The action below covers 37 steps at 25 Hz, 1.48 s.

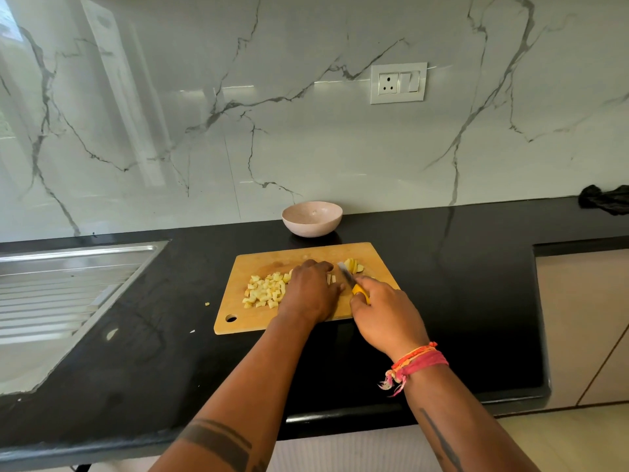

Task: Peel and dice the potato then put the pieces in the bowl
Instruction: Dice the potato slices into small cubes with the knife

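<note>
Cutting board point(299, 321): wooden, flat on black countertop point(442, 284); hanging hole at near left corner.
Diced potato point(263, 290): heap of pale yellow cubes on left half of board, just left of left hand.
Uncut potato slices point(354, 266): small stack at far right of board, beside knife blade.
Stray piece point(207, 304): single cube off the board, on countertop to its left.
Left hand point(311, 291): palm down on board centre, fingers curled together over potato pieces; a few cubes visible at right edge of hand; exact grip hidden beneath hand.
Right hand point(384, 313): fingers wrapped tight round yellow handle of knife point(352, 282); red and orange thread band at wrist.
Knife blade: angled away toward far edge of board, tip next to uncut slices.
Bowl point(311, 218): pinkish, upright, behind board near marble wall; no potato seen inside.
Sink drainboard point(68, 284): steel, left of board, well apart.
Dark cloth point(606, 199): far right, against wall.
</note>
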Each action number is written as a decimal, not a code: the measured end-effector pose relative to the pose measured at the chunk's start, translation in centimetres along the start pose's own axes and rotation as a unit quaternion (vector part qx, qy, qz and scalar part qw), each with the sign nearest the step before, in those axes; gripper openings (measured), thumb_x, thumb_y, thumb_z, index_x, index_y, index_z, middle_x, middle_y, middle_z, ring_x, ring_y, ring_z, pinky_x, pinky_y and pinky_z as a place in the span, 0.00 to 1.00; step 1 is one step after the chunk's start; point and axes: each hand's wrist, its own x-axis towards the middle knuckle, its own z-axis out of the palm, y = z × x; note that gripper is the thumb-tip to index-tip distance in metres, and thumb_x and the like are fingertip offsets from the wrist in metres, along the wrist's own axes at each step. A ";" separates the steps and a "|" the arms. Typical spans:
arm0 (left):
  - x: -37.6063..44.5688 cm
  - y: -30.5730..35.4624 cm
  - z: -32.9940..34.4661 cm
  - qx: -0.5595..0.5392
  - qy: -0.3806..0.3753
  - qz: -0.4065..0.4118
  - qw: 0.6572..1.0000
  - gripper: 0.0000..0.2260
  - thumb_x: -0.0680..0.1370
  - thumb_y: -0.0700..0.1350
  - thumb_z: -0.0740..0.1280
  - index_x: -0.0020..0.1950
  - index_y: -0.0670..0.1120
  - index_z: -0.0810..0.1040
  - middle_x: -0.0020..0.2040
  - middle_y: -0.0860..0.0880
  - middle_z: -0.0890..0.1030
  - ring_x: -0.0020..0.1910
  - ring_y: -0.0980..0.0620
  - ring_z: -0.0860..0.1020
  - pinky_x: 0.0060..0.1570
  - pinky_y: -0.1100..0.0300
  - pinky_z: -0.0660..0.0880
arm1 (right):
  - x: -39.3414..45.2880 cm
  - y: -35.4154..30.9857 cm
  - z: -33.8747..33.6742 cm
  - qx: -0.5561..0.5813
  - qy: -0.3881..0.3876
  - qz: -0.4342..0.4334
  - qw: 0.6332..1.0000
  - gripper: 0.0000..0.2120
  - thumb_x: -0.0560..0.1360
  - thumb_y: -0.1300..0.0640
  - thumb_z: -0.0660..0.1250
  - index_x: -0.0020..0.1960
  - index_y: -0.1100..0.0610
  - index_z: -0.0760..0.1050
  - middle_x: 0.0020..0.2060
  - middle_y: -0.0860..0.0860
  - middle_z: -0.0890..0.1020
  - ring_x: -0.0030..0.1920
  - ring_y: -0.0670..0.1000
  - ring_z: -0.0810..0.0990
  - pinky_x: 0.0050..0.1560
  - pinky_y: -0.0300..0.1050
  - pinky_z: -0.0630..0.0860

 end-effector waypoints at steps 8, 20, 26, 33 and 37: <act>0.1 0.2 -1.0 -0.001 -0.015 0.054 0.998 0.20 0.79 0.39 0.65 0.70 0.51 0.76 0.67 0.49 0.78 0.64 0.50 0.76 0.64 0.59 0.73 | -0.5 -0.2 0.2 -0.066 -0.008 -0.021 0.998 0.21 0.82 0.47 0.57 0.75 0.44 0.69 0.49 0.48 0.83 0.45 0.50 0.81 0.43 0.47 0.79; 0.3 -0.9 -0.9 0.127 0.011 0.027 0.991 0.16 0.83 0.45 0.63 0.70 0.54 0.78 0.64 0.48 0.77 0.63 0.46 0.74 0.65 0.49 0.70 | -1.1 -0.1 0.4 -0.078 -0.005 -0.047 0.996 0.22 0.82 0.47 0.57 0.76 0.43 0.69 0.40 0.46 0.81 0.40 0.49 0.79 0.38 0.46 0.76; 0.3 -1.2 -0.7 0.123 0.028 0.032 0.991 0.15 0.83 0.51 0.64 0.68 0.53 0.79 0.63 0.48 0.78 0.62 0.47 0.76 0.64 0.50 0.72 | -1.0 -0.5 0.8 -0.077 0.020 -0.038 0.996 0.23 0.82 0.48 0.56 0.77 0.44 0.67 0.39 0.46 0.81 0.38 0.48 0.80 0.35 0.44 0.77; 0.6 -1.2 -0.4 0.118 0.051 0.023 0.991 0.13 0.82 0.50 0.64 0.64 0.54 0.82 0.59 0.49 0.80 0.58 0.48 0.77 0.62 0.51 0.73 | -1.1 -2.0 1.9 -0.120 0.013 -0.087 0.989 0.21 0.81 0.50 0.57 0.74 0.47 0.68 0.38 0.48 0.81 0.37 0.50 0.81 0.33 0.47 0.79; 0.7 -1.2 -0.4 0.130 0.055 0.027 0.990 0.12 0.82 0.49 0.64 0.63 0.54 0.82 0.59 0.48 0.80 0.57 0.47 0.77 0.61 0.51 0.74 | 0.7 -2.8 1.8 -0.126 -0.028 -0.096 0.987 0.14 0.82 0.51 0.58 0.65 0.49 0.73 0.39 0.47 0.77 0.39 0.51 0.78 0.37 0.47 0.74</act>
